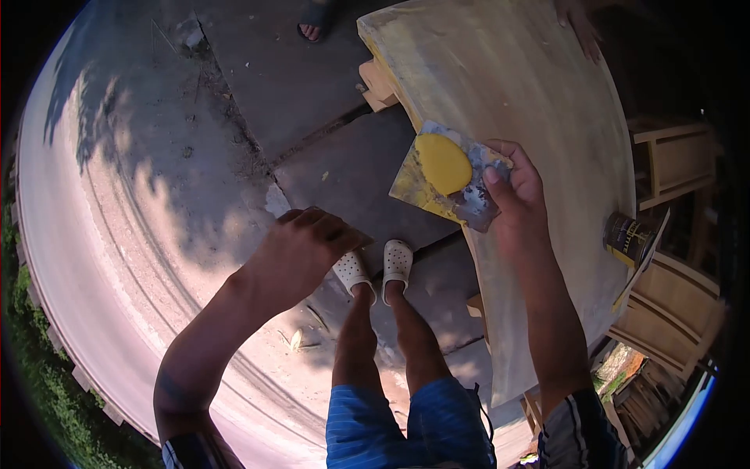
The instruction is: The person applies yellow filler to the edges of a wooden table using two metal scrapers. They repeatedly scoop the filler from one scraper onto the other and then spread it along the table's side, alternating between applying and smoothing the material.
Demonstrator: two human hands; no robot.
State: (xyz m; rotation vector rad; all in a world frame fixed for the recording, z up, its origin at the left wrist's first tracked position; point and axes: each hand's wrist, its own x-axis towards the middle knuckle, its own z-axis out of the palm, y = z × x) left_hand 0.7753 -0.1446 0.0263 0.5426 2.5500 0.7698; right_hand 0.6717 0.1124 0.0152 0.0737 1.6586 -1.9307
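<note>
My right hand (pixel 517 187) grips a thin square palette (pixel 406 184) by one corner, thumb on top. The palette is smeared with grey, white and yellow residue. A smooth round blob of yellow putty (pixel 443 164) sits on it. It is held over the edge of a large wooden panel (pixel 547 156), whose pale surface has yellowish smears. My left hand (pixel 308 246) is closed, back of the hand upward, off the panel's left side. A thin flat piece (pixel 361 240) pokes out at its fingertips; the fingers hide most of it, and I cannot tell its kind.
A dark can (pixel 627 237) with a yellow band stands at the panel's right edge. Wooden frames (pixel 676 160) are stacked beyond it. Another person's hand (pixel 580 30) rests on the panel's far end; a sandaled foot (pixel 310 31) is nearby. Below are concrete slabs (pixel 344 180).
</note>
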